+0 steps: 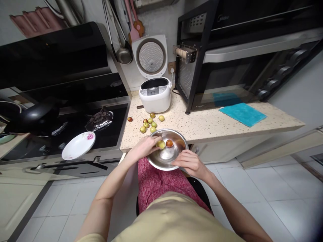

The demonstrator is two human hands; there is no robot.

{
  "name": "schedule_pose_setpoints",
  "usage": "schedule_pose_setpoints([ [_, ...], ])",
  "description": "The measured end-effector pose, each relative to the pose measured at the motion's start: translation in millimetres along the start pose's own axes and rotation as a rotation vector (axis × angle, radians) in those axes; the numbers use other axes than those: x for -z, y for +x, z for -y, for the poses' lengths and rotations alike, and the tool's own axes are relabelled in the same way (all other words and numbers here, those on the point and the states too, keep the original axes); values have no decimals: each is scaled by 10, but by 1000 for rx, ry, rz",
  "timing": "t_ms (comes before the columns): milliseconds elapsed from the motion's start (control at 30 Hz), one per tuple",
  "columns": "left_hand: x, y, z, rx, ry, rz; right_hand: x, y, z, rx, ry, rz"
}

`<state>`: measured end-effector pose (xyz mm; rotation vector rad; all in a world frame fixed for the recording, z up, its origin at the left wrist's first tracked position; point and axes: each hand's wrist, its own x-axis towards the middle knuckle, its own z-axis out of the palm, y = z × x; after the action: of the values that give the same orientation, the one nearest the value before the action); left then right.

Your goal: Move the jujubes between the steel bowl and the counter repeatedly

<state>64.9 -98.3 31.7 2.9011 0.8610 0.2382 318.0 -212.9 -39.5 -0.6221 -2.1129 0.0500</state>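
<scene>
Our left hand [145,148]: its fingers reach over the rim and pinch a small yellow-green round fruit [160,144] inside a shiny round stainless-steel bowl [165,158].
Our right hand [190,163]: its fingers grasp the bowl's near right rim, the fingertips reaching inside.
Bowl's place: over our lap in mottled dark-pink cloth [158,181], at the front edge of the surface; we cannot tell what bears its weight.
Inside the bowl: a glossy red-brown round fruit [169,143] sits just right of the pinched one.
Speckled cream stone surface [199,127]: we see nine more fruits on it, beyond the bowl; most are a loose group of green, yellow and brownish ones [146,125], while one dark-red fruit [129,119] lies apart at the left.
White rounded rice cooker [157,101]: behind the fruits, with its lid raised.
Turquoise cloth [243,114]: flat on the surface towards our right, in front of a large black oven [227,80] with a silver handle.
White oval-looking plate with a pink flower [75,148]: to our left, by the front edge of a black glass hob [111,134].
</scene>
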Motion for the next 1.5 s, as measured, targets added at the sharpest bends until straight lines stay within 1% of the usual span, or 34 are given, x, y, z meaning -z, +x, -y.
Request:
schedule_pose_setpoints([
  [167,-101,-14,-14,9,-18,-76,-56,-16,-22,21,-13,4],
  [300,-108,-25,-64,50,51,-53,-88,-28,-46,20,-14,-1],
  [367,-110,-38,-89,68,52,-66,-96,-35,-52,19,-8,-7],
  [500,-111,-98,-120,72,-14,-143,-107,-45,-45,6,-21,-34],
  [600,-83,-185,-127,92,-78,-255,-113,-54,-40,-7,-29,-45],
  [700,-48,-296,-88,169,-144,-423,-122,-68,-45,-15,-25,-55],
  [767,-49,-356,-12,251,-180,-558,-127,-74,-48,-23,-17,-61],
  [833,-90,-383,107,339,-198,-676,-129,-73,-46,-26,-12,-70],
  [900,-174,-368,257,399,-203,-728,-125,-64,-40,-22,-10,-71],
  [1033,-415,-238,546,467,-235,-687,-113,-41,-29,-18,-13,-53],
  [1133,-563,-118,672,536,-257,-671,-117,-39,-26,-15,-24,-55],
  [1233,-631,-35,712,606,-229,-646,-128,-47,-20,-21,-28,-52],
  [1300,-647,-10,712,626,-203,-635,-131,-51,-16,-27,-27,-51],
  [1400,-664,-19,699,607,-196,-657,-129,-54,-15,-35,-27,-47],
  [1500,-667,-79,668,586,-240,-703,-124,-52,-17,-33,-25,-45],
])
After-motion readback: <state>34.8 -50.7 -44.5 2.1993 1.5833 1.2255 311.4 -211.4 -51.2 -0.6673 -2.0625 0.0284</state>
